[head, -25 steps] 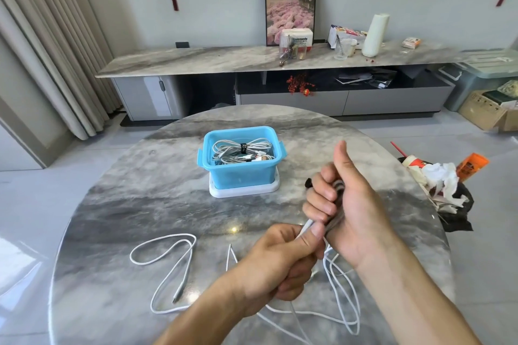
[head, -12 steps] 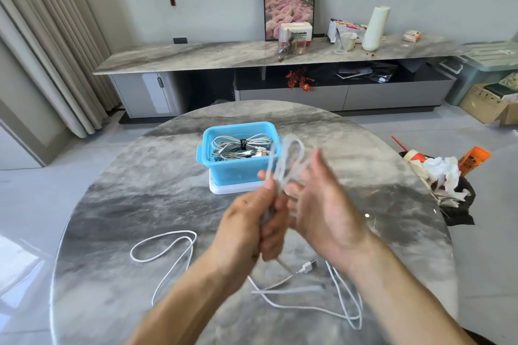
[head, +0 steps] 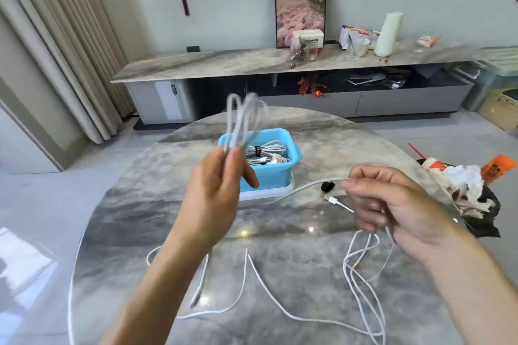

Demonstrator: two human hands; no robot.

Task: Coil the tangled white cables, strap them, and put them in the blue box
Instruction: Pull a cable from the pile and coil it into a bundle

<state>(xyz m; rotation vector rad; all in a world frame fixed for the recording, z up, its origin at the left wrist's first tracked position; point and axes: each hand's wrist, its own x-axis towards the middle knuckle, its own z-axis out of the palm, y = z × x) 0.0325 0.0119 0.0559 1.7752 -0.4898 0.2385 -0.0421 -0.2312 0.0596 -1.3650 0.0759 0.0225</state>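
Note:
My left hand pinches a few blurred loops of white cable and holds them up in front of the blue box. The same cable runs right to my right hand, which grips it between thumb and curled fingers. A USB plug sticks out below that hand. The blue box stands on a white lid and holds several coiled cables bound with a black strap. More loose white cable lies on the marble table. A small black strap lies right of the box.
Crumpled white paper and an orange item in a dark bag sit beyond the table's right edge. A long marble sideboard with a picture, a cup and a paper roll runs along the far wall. Curtains hang at the left.
My hands have drawn apart: the left rose with the loops above the box, the right slid out along the cable to the right. The black strap now lies on the table.

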